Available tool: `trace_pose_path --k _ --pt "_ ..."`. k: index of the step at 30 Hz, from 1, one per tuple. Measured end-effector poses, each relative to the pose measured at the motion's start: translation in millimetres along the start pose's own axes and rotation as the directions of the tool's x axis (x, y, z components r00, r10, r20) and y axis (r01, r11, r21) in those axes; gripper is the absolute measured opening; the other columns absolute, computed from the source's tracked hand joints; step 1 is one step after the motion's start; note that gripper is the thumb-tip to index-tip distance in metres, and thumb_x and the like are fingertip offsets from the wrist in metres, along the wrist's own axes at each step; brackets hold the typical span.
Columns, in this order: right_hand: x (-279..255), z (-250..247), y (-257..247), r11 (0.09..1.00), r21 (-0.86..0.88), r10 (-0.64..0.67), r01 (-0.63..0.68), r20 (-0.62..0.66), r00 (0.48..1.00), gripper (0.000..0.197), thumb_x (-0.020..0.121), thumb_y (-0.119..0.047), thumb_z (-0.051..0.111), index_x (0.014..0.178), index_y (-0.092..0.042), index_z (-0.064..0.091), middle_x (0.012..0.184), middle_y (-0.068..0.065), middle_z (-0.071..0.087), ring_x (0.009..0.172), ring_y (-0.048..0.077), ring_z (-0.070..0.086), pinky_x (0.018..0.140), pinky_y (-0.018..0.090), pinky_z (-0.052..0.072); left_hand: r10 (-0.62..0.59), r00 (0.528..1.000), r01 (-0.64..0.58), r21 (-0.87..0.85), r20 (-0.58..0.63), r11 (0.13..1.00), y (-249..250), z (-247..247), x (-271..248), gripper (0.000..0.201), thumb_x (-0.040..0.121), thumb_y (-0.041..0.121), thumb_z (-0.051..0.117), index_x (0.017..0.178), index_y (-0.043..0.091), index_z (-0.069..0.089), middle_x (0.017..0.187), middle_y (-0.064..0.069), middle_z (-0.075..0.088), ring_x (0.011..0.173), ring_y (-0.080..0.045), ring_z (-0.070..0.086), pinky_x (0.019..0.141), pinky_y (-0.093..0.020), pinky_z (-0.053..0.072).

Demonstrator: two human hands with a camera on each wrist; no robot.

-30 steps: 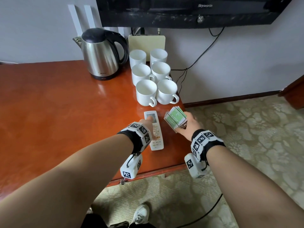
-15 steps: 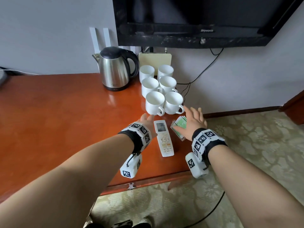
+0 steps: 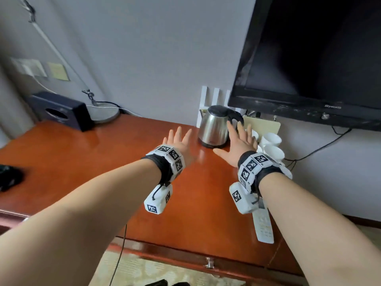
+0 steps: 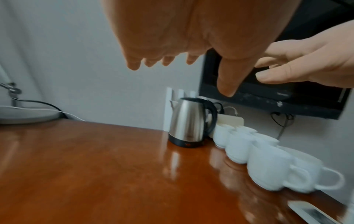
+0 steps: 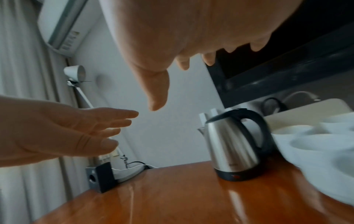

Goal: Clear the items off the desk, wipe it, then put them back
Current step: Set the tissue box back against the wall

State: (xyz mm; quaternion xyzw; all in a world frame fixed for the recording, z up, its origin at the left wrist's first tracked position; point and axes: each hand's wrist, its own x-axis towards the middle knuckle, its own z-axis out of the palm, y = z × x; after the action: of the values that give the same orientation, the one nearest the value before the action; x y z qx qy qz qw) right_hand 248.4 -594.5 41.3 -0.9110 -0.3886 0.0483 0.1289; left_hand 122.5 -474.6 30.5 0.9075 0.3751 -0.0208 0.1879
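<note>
The steel kettle point(image 3: 214, 129) with a black handle stands at the back of the red-brown desk point(image 3: 82, 162). Both my hands hover open above the desk just in front of it, holding nothing. My left hand point(image 3: 179, 141) is to the kettle's left with fingers spread. My right hand point(image 3: 237, 145) is in front of the kettle's handle and hides part of it. White cups point(image 3: 270, 141) are grouped right of the kettle. A white remote point(image 3: 263, 226) lies near the front edge under my right wrist. The wrist views show the kettle point(image 4: 189, 122) point(image 5: 233, 144) untouched.
A dark tissue box point(image 3: 59, 112) and a lamp base point(image 3: 105, 112) with cables sit at the desk's back left. A black TV point(image 3: 315, 58) hangs on the wall above the cups. A black object point(image 3: 8, 176) lies at the desk's left edge.
My right hand let go of the green pack and my left hand left the remote. Both hands rose and moved back toward the kettle. The head view swung left and up.
</note>
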Motion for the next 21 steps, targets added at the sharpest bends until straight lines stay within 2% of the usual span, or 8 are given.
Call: trace_pose_path --k 5,10,13,17,21 --pt "23.5 -2.5 -76.3 0.989 -0.015 -0.144 0.144 0.009 0.99 0.089 0.085 -0.054 0.054 0.149 -0.033 -0.002 0.159 0.0 -0.01 0.145 0.026 -0.017 0.116 0.049 -0.003 -0.049 0.988 0.054 0.03 -0.148 0.998 -70.7 -48.5 3.2 0.087 0.087 0.043 0.057 0.151 0.028 0.0 0.159 0.0 -0.001 0.147 -0.023 -0.007 0.121 -0.039 0.002" --pt "47.3 9.1 -149.7 0.976 0.007 -0.217 0.217 0.043 0.975 0.086 0.087 -0.052 0.053 0.149 -0.032 -0.003 0.159 0.002 -0.009 0.146 0.026 -0.015 0.118 0.047 0.002 -0.074 0.975 0.09 0.066 -0.21 0.994 -151.2 -89.0 16.6 0.085 0.088 0.048 0.055 0.151 0.024 0.003 0.159 -0.003 0.005 0.147 -0.025 -0.001 0.12 -0.042 0.005" --pt "67.4 23.3 -195.7 0.973 0.003 -0.229 0.23 0.06 0.971 0.085 0.088 -0.05 0.054 0.149 -0.032 -0.002 0.159 0.002 -0.008 0.146 0.025 -0.015 0.117 0.045 0.002 -0.089 0.968 0.108 0.071 -0.235 0.992 -204.1 -104.9 35.4 0.086 0.087 0.046 0.058 0.151 0.023 0.006 0.158 -0.004 0.008 0.147 -0.024 0.001 0.119 -0.044 0.008" --pt "101.7 43.0 -256.9 0.978 -0.006 -0.206 0.207 0.098 0.974 0.085 0.088 -0.049 0.054 0.15 -0.03 -0.002 0.159 0.003 -0.006 0.146 0.025 -0.013 0.117 0.044 0.004 -0.101 0.974 0.123 0.1 -0.203 0.987 -272.6 -127.7 67.6 0.088 0.086 0.045 0.06 0.151 0.024 0.005 0.159 -0.004 0.006 0.147 -0.026 0.0 0.119 -0.045 0.008" --pt "141.4 59.5 -317.8 0.981 -0.019 -0.188 0.191 0.105 0.976 0.085 0.088 -0.048 0.055 0.15 -0.03 0.0 0.159 0.004 -0.003 0.147 0.025 -0.008 0.118 0.043 0.007 -0.107 0.972 0.129 0.095 -0.21 0.987 -340.5 -155.5 99.2 0.084 0.087 0.036 0.061 0.151 0.024 0.008 0.158 -0.004 0.009 0.147 -0.027 0.002 0.119 -0.044 0.006"
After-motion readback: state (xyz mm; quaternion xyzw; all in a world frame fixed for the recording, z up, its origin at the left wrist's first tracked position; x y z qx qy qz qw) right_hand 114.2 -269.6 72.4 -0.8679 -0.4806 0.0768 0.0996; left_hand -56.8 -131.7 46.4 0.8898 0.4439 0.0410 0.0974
